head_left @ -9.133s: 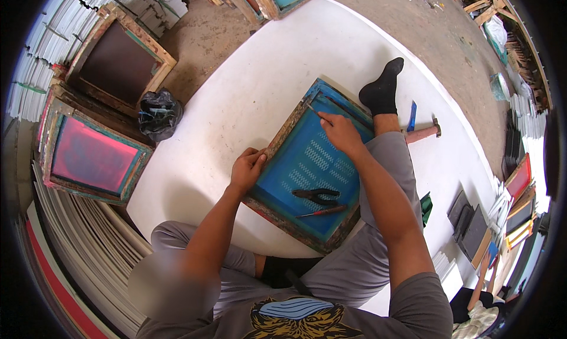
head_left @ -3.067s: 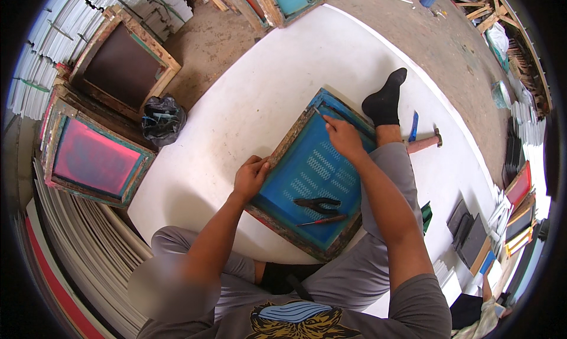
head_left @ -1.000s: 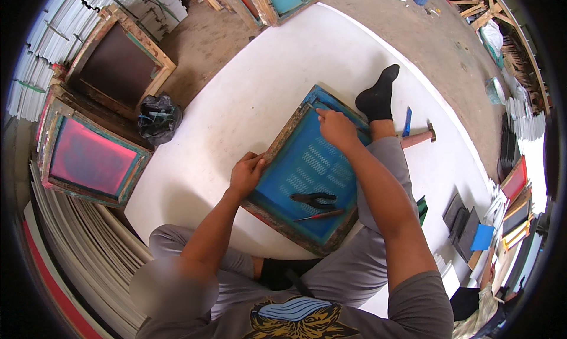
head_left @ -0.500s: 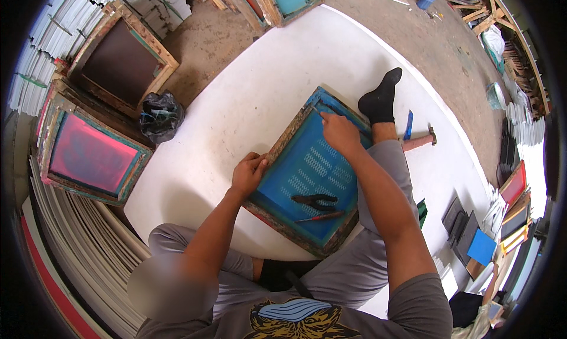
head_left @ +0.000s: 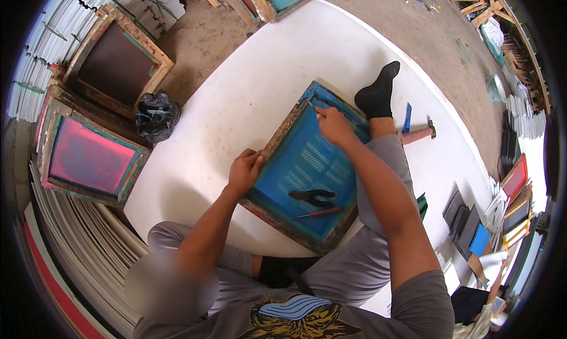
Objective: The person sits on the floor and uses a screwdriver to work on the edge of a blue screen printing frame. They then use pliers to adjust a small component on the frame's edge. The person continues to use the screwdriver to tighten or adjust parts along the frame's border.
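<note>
So, blue mesh frame [head_left: 284, 133]: on the white surface [head_left: 224, 114] in front of you, beside your right leg [head_left: 394, 156]. Looks about flat; can't tell if an edge props on the leg. Long axis slants near left to far right, one short side toward your lap, the other pointing away, its right corner near the black-socked foot [head_left: 375, 97].

Work spot: far-left corner, where a slim tool [head_left: 310, 104] has its tip; exact contact too small to confirm. Your right hand [head_left: 333, 126] wraps its handle, mostly hidden. Your left hand [head_left: 245, 172] clamps the long left rail, thumb on top. To do it well, go low along the wood, short pushes, tip angled off the mesh so it won't tear; brace the rail against each push. Pliers [head_left: 307, 195] and red-handled tool [head_left: 323, 212] lie loose on the mesh's near half; jolts could slide them, so better set aside.

Farther right: blue tool [head_left: 407, 118], hammer [head_left: 417, 136]. Left: black plastic bag [head_left: 157, 117].
</note>
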`<state>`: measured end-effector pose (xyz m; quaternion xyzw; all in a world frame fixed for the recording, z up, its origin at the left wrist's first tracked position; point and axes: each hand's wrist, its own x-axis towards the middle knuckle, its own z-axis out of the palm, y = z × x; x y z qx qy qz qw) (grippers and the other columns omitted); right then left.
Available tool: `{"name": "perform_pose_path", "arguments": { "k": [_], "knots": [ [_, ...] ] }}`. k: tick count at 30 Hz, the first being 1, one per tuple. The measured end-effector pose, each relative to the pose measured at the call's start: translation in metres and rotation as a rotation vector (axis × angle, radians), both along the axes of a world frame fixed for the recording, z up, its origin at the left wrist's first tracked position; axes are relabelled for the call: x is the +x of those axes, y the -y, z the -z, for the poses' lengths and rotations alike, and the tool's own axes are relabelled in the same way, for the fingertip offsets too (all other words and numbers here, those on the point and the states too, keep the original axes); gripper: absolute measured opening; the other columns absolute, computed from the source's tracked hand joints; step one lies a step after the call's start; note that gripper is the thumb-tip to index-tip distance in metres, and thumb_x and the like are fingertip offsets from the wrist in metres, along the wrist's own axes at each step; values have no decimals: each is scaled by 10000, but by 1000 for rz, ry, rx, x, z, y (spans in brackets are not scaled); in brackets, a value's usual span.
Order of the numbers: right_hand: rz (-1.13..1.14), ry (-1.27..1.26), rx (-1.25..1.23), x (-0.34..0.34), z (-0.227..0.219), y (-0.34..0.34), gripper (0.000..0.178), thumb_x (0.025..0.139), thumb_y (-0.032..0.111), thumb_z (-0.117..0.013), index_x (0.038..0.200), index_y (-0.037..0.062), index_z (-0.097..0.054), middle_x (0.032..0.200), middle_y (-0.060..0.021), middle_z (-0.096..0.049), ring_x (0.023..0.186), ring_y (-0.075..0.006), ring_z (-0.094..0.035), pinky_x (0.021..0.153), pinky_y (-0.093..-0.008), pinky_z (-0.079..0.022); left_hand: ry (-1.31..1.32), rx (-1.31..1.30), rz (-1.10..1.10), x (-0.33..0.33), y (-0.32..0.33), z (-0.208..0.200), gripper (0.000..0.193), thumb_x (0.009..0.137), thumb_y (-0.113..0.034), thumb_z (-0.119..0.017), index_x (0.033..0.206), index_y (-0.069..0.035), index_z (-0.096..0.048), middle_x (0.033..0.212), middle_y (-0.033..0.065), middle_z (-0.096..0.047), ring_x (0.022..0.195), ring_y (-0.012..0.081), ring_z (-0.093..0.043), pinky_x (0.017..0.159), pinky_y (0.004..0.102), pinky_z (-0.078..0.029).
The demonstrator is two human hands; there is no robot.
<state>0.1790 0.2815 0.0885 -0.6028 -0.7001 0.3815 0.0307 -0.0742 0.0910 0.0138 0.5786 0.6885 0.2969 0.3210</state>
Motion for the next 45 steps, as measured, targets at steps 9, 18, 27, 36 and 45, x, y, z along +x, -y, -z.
{"name": "perform_pose_path", "arguments": {
  "k": [9,18,27,36,45],
  "knots": [
    [-91,133,199,-4,12,2,407,1074,272,-522,1445,145,-631,1187,-231,-731,1089,-437,-699,925,-575,-555,-3,-14,-7,-1,0,2,325,1061,-286,-582,1242,-82,-759,1086,133,-702,905,337,-700,823,429,-547],
    [-46,84,153,11,15,7,395,1075,287,-522,1448,218,-634,1279,-201,-710,1153,-438,-675,990,-563,-543,-46,2,-1,-2,2,4,346,1067,-314,-570,1239,-79,-757,1097,126,-705,921,352,-701,834,437,-549],
    [-171,268,193,-2,-9,9,439,1059,244,-513,1481,155,-596,1190,-229,-730,1078,-442,-703,929,-569,-565,-45,22,17,-3,1,0,332,1056,-275,-587,1228,-46,-755,1073,148,-704,914,357,-699,827,432,-549],
    [-148,149,156,7,7,0,417,1065,209,-490,1452,130,-626,1079,-250,-741,988,-463,-711,850,-578,-570,-28,7,-7,1,-1,1,319,1051,-256,-600,1222,-38,-758,1070,156,-707,890,358,-701,816,433,-553],
    [-76,-39,204,18,52,1,456,1102,285,-508,1540,166,-548,720,-115,-640,557,-237,-619,490,-446,-492,12,-1,-10,0,-2,4,329,1055,-283,-598,1227,-54,-761,1059,147,-706,885,349,-699,813,426,-551]
  ]
}}
